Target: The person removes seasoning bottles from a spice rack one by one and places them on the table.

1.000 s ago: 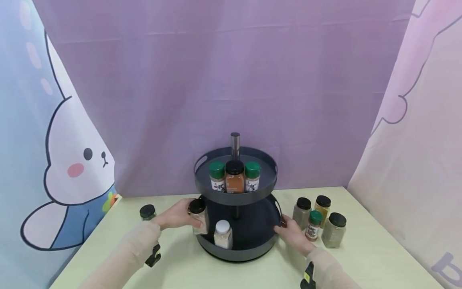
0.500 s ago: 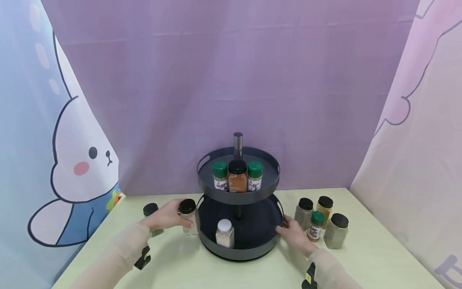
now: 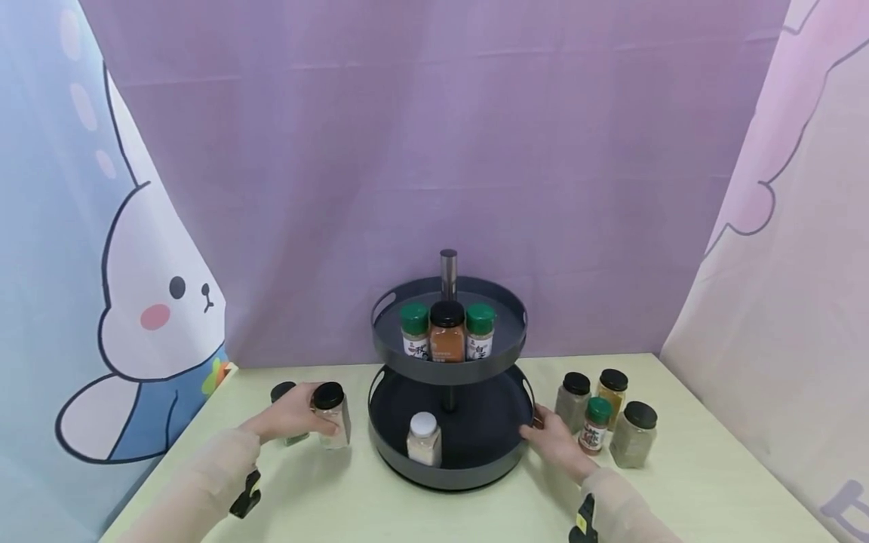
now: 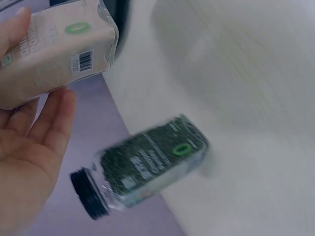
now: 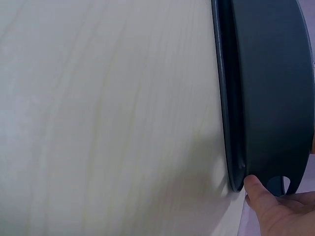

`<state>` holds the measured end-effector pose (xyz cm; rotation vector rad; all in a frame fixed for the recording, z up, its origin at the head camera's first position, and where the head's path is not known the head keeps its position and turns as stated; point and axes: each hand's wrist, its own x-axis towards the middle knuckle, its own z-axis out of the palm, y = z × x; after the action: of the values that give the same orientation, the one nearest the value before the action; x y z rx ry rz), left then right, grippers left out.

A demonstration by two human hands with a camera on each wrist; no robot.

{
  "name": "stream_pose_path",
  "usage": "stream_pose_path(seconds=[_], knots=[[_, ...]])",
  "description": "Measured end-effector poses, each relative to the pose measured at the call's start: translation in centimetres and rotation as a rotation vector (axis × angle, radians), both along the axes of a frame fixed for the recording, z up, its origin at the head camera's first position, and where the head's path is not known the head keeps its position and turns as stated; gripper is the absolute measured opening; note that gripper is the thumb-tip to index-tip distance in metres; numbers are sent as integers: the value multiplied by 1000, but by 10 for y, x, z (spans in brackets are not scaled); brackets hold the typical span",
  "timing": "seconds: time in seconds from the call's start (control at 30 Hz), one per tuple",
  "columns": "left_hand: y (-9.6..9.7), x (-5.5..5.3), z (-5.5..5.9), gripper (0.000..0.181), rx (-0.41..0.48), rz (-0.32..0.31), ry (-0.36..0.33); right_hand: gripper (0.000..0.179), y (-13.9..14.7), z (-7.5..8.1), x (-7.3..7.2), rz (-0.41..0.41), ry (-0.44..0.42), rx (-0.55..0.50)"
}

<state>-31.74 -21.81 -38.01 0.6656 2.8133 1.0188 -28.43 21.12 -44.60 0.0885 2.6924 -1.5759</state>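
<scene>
At left I see a black-capped jar [image 4: 59, 51] with pale beige contents, and a second jar [image 4: 152, 164] filled dark green. My screen shows a charcoal rack [image 3: 451, 477] bearing green, black and white caps [image 3: 480, 318], a pale yellow-green surface [image 3: 339, 501], plain purple far cloth [image 3: 441, 151].

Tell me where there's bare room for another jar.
Bare: the table before the lower tray; that tray's floor right of the white-capped jar; the upper tray behind its three jars. Crowded: beside the right hand, where four jars cluster, and at the left hand, with two jars.
</scene>
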Motion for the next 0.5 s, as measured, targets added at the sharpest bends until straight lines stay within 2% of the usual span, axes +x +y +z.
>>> stream_pose_path(seconds=[0.2, 0.5], knots=[[-7, -4, -10, 44, -32, 18, 33, 63, 1, 0, 1, -1, 2, 8], [-15, -9, -21, 40, 4, 18, 43, 63, 1, 0, 0, 3, -2, 1]])
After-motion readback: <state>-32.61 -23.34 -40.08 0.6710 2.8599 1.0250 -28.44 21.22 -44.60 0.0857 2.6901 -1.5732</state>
